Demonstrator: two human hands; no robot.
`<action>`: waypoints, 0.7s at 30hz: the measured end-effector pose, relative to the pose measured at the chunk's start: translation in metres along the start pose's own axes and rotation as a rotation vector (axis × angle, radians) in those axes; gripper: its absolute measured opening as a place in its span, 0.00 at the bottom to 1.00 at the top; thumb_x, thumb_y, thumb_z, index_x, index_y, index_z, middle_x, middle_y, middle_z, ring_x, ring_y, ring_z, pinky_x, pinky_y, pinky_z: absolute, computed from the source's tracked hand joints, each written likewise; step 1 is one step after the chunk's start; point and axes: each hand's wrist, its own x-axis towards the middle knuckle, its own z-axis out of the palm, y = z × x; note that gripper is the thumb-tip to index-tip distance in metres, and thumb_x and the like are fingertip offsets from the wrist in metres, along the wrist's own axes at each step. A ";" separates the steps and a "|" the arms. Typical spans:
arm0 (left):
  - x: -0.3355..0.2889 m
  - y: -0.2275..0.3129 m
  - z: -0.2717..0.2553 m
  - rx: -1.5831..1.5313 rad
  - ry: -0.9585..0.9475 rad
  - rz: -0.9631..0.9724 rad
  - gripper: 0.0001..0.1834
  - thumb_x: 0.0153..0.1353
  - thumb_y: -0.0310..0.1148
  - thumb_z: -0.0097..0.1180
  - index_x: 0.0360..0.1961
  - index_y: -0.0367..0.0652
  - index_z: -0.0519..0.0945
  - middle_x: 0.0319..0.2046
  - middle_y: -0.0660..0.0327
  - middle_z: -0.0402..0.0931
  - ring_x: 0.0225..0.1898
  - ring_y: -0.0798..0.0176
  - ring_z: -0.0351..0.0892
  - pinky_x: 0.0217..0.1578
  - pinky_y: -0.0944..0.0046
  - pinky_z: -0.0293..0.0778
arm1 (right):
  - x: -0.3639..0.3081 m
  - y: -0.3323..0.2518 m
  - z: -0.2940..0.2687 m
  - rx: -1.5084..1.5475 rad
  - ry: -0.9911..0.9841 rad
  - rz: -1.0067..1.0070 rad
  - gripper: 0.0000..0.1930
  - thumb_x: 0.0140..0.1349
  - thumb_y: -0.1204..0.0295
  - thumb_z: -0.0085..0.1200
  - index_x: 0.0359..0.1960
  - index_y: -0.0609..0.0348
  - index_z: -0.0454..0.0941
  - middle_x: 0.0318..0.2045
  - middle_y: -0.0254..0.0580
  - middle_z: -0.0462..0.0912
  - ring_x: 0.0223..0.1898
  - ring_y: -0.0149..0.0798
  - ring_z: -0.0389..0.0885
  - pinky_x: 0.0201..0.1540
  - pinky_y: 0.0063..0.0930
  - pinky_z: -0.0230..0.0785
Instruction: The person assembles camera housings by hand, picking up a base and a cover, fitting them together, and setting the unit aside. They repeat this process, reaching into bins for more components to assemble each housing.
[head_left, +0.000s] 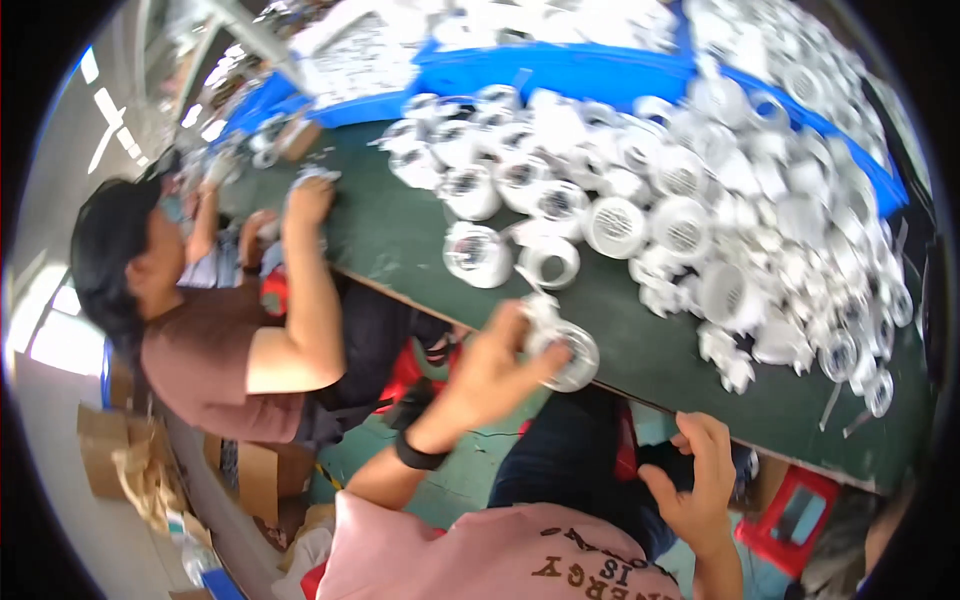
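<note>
My left hand [487,372], with a black band on the wrist, is closed on a white round housing [577,362] at the table's near edge. The housing's round face is turned up, and my thumb lies across it. A small white piece [541,308] shows beside my fingertips; whether it is joined to the housing I cannot tell. Just beyond lie a white ring [549,264] and a white round housing with a dark inside [477,254]. My right hand [700,478] hangs off the near edge, fingers curved and apart, with nothing in it.
White housings [683,226] and small white parts [790,270] are heaped over the green table [400,235]. Behind them stand blue bins [560,72] full of white parts. A co-worker [220,350] sits at left, hands over the table. A red stool [797,515] stands below right.
</note>
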 end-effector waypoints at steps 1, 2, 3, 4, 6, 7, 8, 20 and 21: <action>0.010 0.015 -0.008 0.281 0.046 -0.020 0.17 0.60 0.42 0.60 0.34 0.37 0.71 0.23 0.59 0.65 0.25 0.70 0.62 0.25 0.64 0.64 | -0.011 0.006 -0.008 -0.020 0.036 0.044 0.28 0.48 0.68 0.68 0.51 0.65 0.72 0.44 0.52 0.75 0.33 0.42 0.76 0.37 0.30 0.72; 0.016 0.020 -0.015 0.304 0.082 -0.147 0.18 0.60 0.41 0.60 0.36 0.34 0.75 0.25 0.54 0.70 0.26 0.68 0.67 0.27 0.62 0.67 | -0.013 0.005 -0.014 -0.009 0.075 0.087 0.23 0.49 0.76 0.65 0.48 0.66 0.74 0.41 0.51 0.76 0.30 0.40 0.77 0.35 0.29 0.72; 0.021 0.003 -0.024 0.446 0.244 0.132 0.23 0.59 0.41 0.61 0.45 0.31 0.76 0.30 0.49 0.76 0.29 0.64 0.73 0.30 0.61 0.71 | -0.018 0.009 -0.018 -0.024 0.082 0.067 0.22 0.48 0.78 0.64 0.47 0.66 0.74 0.40 0.51 0.76 0.29 0.40 0.77 0.34 0.28 0.73; 0.024 0.005 -0.026 0.410 0.267 0.045 0.25 0.60 0.37 0.60 0.52 0.29 0.73 0.38 0.46 0.78 0.36 0.57 0.78 0.37 0.59 0.73 | -0.028 0.020 -0.024 -0.050 0.092 0.056 0.21 0.48 0.81 0.63 0.46 0.66 0.75 0.40 0.50 0.77 0.29 0.39 0.77 0.33 0.28 0.73; 0.013 0.008 -0.043 0.725 0.417 0.255 0.22 0.60 0.29 0.58 0.55 0.32 0.72 0.48 0.47 0.75 0.49 0.51 0.75 0.50 0.58 0.69 | -0.032 0.022 -0.050 -0.035 0.118 0.064 0.20 0.48 0.84 0.62 0.46 0.66 0.76 0.39 0.50 0.77 0.29 0.38 0.78 0.32 0.27 0.74; 0.003 0.017 -0.038 0.847 0.447 0.376 0.23 0.60 0.30 0.57 0.56 0.34 0.72 0.52 0.47 0.72 0.52 0.49 0.72 0.53 0.56 0.65 | -0.037 0.023 -0.066 -0.113 0.141 0.088 0.20 0.49 0.83 0.62 0.46 0.66 0.76 0.39 0.49 0.77 0.29 0.37 0.78 0.31 0.26 0.74; 0.002 0.023 -0.033 0.967 0.494 0.501 0.24 0.60 0.30 0.57 0.58 0.36 0.71 0.55 0.46 0.69 0.56 0.47 0.69 0.56 0.54 0.62 | -0.040 0.024 -0.081 -0.186 0.164 0.106 0.19 0.50 0.83 0.61 0.46 0.66 0.76 0.39 0.49 0.77 0.29 0.36 0.78 0.30 0.26 0.75; 0.073 -0.014 -0.029 1.100 0.284 0.672 0.27 0.59 0.35 0.57 0.60 0.43 0.71 0.59 0.52 0.66 0.61 0.47 0.62 0.59 0.50 0.55 | 0.018 0.116 -0.191 -0.971 0.091 0.042 0.34 0.41 0.83 0.62 0.55 0.58 0.70 0.52 0.45 0.74 0.52 0.53 0.71 0.56 0.40 0.63; 0.070 -0.010 -0.024 1.140 0.397 0.673 0.28 0.57 0.36 0.58 0.60 0.44 0.71 0.59 0.51 0.66 0.61 0.47 0.62 0.59 0.50 0.55 | 0.022 0.122 -0.193 -0.965 0.052 0.034 0.33 0.40 0.82 0.63 0.54 0.58 0.71 0.51 0.44 0.74 0.52 0.52 0.71 0.56 0.40 0.64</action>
